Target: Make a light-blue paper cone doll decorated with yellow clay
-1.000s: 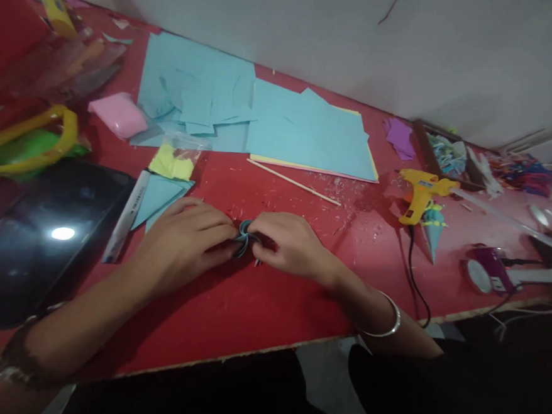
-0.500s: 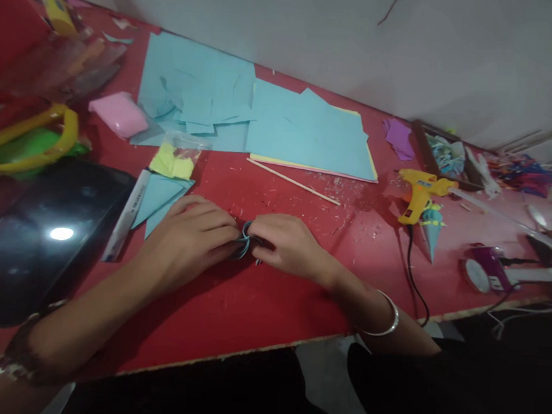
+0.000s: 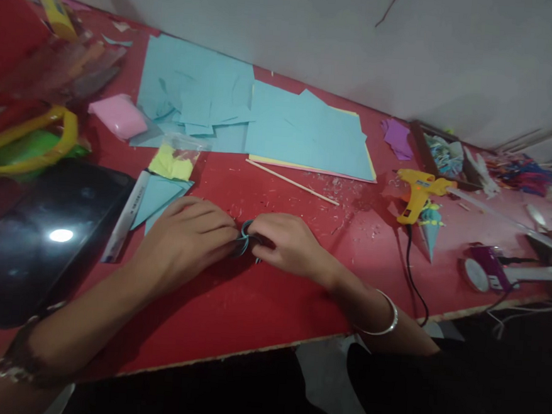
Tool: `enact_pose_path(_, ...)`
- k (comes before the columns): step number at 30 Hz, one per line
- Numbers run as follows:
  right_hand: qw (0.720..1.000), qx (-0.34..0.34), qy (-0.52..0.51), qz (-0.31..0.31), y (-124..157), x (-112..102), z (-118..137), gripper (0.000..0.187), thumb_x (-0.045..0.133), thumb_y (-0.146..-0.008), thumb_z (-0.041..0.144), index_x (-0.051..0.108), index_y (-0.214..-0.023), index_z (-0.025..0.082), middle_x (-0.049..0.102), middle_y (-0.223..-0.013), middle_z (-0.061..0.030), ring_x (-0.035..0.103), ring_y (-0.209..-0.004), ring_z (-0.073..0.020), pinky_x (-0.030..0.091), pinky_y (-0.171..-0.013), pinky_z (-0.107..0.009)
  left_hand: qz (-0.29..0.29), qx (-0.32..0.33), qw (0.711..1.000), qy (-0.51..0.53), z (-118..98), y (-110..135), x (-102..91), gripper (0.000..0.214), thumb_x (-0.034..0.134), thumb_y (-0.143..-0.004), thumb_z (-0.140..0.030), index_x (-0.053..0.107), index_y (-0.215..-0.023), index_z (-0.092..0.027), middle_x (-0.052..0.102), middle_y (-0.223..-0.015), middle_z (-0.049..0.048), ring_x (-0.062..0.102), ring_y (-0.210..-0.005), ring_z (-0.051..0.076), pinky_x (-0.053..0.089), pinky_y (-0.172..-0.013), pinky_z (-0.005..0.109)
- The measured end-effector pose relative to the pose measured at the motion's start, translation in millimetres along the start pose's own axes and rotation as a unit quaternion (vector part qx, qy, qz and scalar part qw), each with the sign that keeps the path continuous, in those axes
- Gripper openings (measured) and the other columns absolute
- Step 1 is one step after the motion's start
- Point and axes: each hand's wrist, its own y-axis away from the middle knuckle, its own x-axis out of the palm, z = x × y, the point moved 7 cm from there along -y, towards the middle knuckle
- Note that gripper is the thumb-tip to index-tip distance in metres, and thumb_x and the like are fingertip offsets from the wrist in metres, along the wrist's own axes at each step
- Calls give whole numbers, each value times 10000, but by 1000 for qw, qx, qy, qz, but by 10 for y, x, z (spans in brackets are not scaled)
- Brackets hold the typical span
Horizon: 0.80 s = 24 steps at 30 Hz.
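Paper (image 3: 244, 237), pale blue and curled, is pinched between the fingertips of your left hand (image 3: 186, 238) and right hand (image 3: 290, 242), at a glossy red tabletop (image 3: 249, 318). Beyond lie a thin, pale stick (image 3: 291, 181) and flat light-blue sheets (image 3: 309, 130).

Between the left hand (image 3: 186, 238), the right hand (image 3: 285, 242) and the near edge (image 3: 209, 358), room is being left on the red table (image 3: 269, 307), but the small gap from hand to hand is being filled by the curled blue paper (image 3: 244, 239). On the left, the way is being blocked by the white marker (image 3: 126, 217), the blue paper triangles (image 3: 156, 198) and the shiny black thing (image 3: 40, 263), and on the right by the yellow glue gun (image 3: 416, 190) and its black cord (image 3: 411, 278). Straight ahead, a low reach is being crossed by the thin stick (image 3: 292, 181), and behind it the table is being covered by blue sheets (image 3: 309, 130).
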Motion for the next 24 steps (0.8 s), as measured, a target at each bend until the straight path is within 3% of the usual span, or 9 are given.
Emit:
enact_pose_path(8,990,-63,17,-122,29,-194,67,84,500,-849,191,577,-822,175,618,-765,-18,519,-705,-121,382,-654,-228,25,-18,999,-13,67,19,-25,201,401,-889,-309,585,-839,-245,690,-858,-21,615,-820,172,419,-786,345)
enact_pose_path(12,986,-87,18,-144,38,-235,103,103,480,-856,185,563,-796,174,599,-765,-31,500,-715,-128,391,-663,-242,39,-61,997,8,99,8,-64,203,473,-832,-374,572,-919,-219,685,-915,15,615,-869,191,417,-841,369)
enact_pose_path(16,995,-24,-43,-88,0,-191,38,104,499,-833,227,527,-745,178,542,-723,-15,471,-671,-121,378,-614,-245,41,-129,990,38,157,8,-62,407,557,-736,-504,531,-1031,-223,657,-997,44,593,-941,240,425,-855,388)
enact_pose_path(19,988,28,-138,-69,0,-193,-28,118,520,-803,283,491,-751,181,512,-732,-1,470,-668,-110,390,-611,-240,78,-170,981,51,209,24,3,564,575,-717,-514,444,-1167,-201,580,-1139,85,543,-1037,268,431,-868,393)
enact_pose_path(22,976,66,-191,-81,18,-225,-106,157,529,-785,312,489,-871,187,515,-826,-9,491,-737,-119,424,-676,-262,110,-162,977,82,207,28,42,717,602,-672,-558,364,-1246,-199,501,-1214,110,513,-1069,278,440,-868,382)
enact_pose_path(24,973,81,-204,-63,18,-208,-141,295,571,-765,349,478,-999,196,512,-923,-25,502,-804,-133,443,-722,-283,133,-154,975,90,207,37,70,771,614,-654,-576,339,-1267,-198,469,-1246,122,503,-1080,286,445,-865,390)
